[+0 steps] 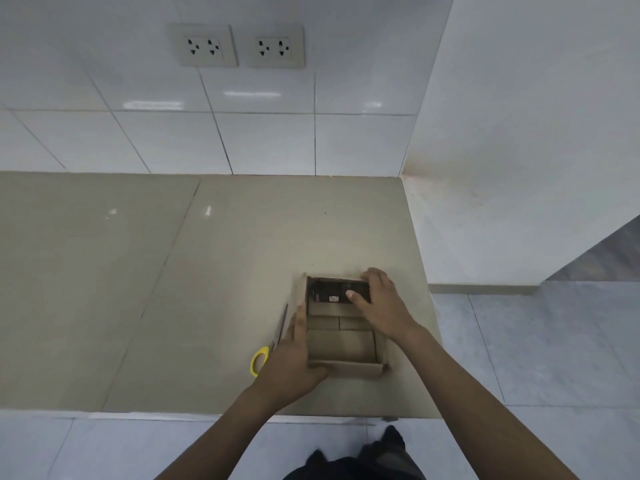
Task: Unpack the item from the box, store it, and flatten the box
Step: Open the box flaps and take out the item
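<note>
One open cardboard box [346, 348] sits near the front right corner of the beige countertop [173, 271], its top flaps folded out. The near part of its inside shows only bare cardboard. At the far end lies a single dark, flat item [332, 291] with a small label on it, resting against the box's far wall.

The left hand [294, 358] presses flat along the box's left wall, fingers stretched forward together and the thumb hooked around the near left corner; it braces the box rather than closing on it. The right hand [377, 299] reaches into the box from the right and is closed on the dark item, thumb on its upper face and fingers curled over its far right edge.

Just left of the box, partly hidden under the left hand, lies one pair of scissors [268, 344] with yellow handles, blades pointing away.

Farther back the countertop meets a white tiled wall [259, 140], where two double power sockets [239, 46] sit side by side.
</note>
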The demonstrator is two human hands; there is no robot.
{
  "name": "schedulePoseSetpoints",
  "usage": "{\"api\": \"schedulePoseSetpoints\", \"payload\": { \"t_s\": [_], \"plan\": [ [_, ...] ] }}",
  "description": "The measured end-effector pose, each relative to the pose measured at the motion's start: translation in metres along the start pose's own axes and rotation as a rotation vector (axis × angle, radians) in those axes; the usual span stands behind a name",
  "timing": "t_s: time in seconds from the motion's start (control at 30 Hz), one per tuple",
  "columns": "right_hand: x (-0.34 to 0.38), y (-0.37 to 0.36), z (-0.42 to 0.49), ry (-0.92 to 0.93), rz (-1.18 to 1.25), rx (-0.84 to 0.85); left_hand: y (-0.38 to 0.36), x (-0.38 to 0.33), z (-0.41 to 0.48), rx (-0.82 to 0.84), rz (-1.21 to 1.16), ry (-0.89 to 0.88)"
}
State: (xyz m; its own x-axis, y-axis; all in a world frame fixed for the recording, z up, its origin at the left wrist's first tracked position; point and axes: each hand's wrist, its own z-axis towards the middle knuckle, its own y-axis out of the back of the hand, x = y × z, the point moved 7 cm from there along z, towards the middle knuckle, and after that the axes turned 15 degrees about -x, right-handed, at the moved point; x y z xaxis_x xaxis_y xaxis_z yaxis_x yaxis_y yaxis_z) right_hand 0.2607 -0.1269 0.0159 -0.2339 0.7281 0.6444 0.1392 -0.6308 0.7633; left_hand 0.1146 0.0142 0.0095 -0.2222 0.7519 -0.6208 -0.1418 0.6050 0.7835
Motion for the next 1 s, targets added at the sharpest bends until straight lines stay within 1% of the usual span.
{"api": "schedulePoseSetpoints", "payload": {
  "t_s": [0.07,0.13,0.23,0.3,0.5,0.6,0.73,0.83,1.0],
  "plan": [
    [0.003,0.004,0.004,0.006,0.028,-0.019,-0.004,-0.001,0.001,0.004,0.033,0.015],
    [0.006,0.006,0.005,0.07,0.044,-0.01,-0.007,-0.002,0.003,-0.002,0.071,0.034],
    [0.006,0.005,0.002,0.213,-0.019,0.032,-0.011,-0.003,0.006,-0.008,0.107,0.041],
    [0.004,0.003,0.0,0.252,-0.068,0.046,-0.012,-0.003,0.006,0.002,0.109,0.044],
    [0.005,-0.003,0.002,0.181,-0.101,0.054,-0.013,-0.001,0.008,0.001,0.124,0.054],
    [0.004,-0.004,0.001,0.163,-0.137,0.089,-0.014,-0.001,0.007,-0.003,0.109,0.054],
    [0.002,-0.006,-0.002,0.198,-0.295,0.109,-0.013,-0.001,0.007,-0.014,0.118,0.053],
    [0.003,0.001,-0.008,0.199,-0.301,0.053,-0.013,-0.002,0.007,-0.007,0.096,0.051],
    [0.008,0.027,-0.037,0.254,-0.147,-0.101,-0.011,-0.001,0.006,-0.046,0.095,0.025]
  ]
}}
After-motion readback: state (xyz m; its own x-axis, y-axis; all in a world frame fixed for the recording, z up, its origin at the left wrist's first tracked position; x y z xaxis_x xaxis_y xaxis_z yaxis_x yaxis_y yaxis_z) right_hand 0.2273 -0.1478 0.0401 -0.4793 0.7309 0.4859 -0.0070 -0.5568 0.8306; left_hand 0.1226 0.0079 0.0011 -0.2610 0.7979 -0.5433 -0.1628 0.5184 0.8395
